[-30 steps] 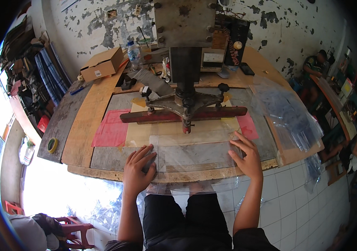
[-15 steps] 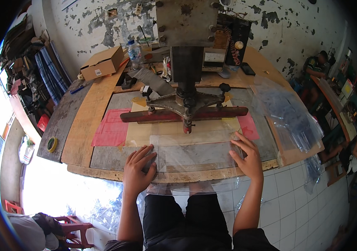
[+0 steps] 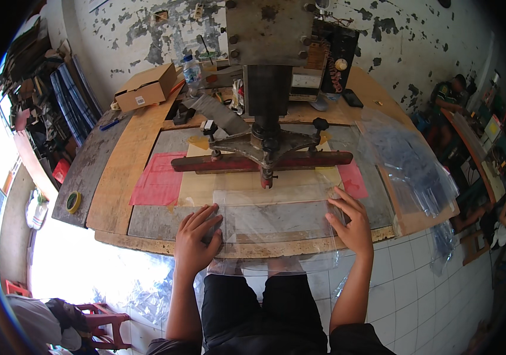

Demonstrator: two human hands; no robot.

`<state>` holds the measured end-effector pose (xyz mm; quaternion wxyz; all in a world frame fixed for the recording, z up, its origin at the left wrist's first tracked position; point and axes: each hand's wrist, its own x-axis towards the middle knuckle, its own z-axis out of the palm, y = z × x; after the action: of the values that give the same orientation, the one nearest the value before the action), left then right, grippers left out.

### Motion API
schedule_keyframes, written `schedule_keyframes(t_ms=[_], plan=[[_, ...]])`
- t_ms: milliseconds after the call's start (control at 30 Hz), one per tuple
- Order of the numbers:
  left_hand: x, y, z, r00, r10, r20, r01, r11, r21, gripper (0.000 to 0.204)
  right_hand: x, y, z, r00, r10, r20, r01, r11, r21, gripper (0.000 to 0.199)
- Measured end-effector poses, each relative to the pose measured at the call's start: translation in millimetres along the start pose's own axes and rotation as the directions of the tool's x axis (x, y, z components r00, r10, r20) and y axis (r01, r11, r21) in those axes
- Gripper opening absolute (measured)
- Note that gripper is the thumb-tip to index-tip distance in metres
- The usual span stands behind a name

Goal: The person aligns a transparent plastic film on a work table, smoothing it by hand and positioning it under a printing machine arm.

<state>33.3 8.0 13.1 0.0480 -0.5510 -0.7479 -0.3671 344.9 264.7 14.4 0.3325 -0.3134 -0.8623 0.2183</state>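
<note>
Clear plastic sheet [image 3: 276, 216] at bench [image 3: 116, 171] six o'clock: likely light, limp, slippery. Pinned flat under left hand [image 3: 196, 239] and right hand [image 3: 350, 222], fingers spread, nothing grasped; best gripped at side edges.

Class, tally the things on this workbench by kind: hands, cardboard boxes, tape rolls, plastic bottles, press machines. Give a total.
Hands: 2, left hand and right hand
Cardboard box: 1
Tape roll: 1
Plastic bottle: 1
Press machine: 1
Total: 6
</note>
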Motion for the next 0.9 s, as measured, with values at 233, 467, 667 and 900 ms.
schedule_keyframes(t_ms=[233, 467, 667, 900], plan=[[-0.1, -1.4, 0.7, 1.0, 0.013, -0.015, -0.013, 1.0, -0.005, 0.03, -0.4, 1.1, 0.9, 1.0, -0.015, -0.007, 0.014, 1.0, -0.014, 0.04], [0.2, -0.1, 1.0, 1.0, 0.014, -0.024, -0.014, 1.0, 0.0, 0.029, -1.7, 3.0, 1.8, 0.999, -0.024, -0.047, 0.025, 1.0, 0.014, 0.034], [-1.1, -1.3, 1.8, 0.999, 0.014, -0.031, -0.014, 1.0, 0.004, 0.028, -2.7, 3.4, 2.5, 0.991, 0.019, -0.129, -0.003, 0.993, 0.118, 0.026], [-0.5, -2.2, 2.3, 0.999, 0.02, -0.033, -0.02, 1.0, 0.005, 0.028, -2.1, 3.5, 0.9, 0.984, 0.032, -0.176, -0.005, 0.988, 0.152, 0.023]])
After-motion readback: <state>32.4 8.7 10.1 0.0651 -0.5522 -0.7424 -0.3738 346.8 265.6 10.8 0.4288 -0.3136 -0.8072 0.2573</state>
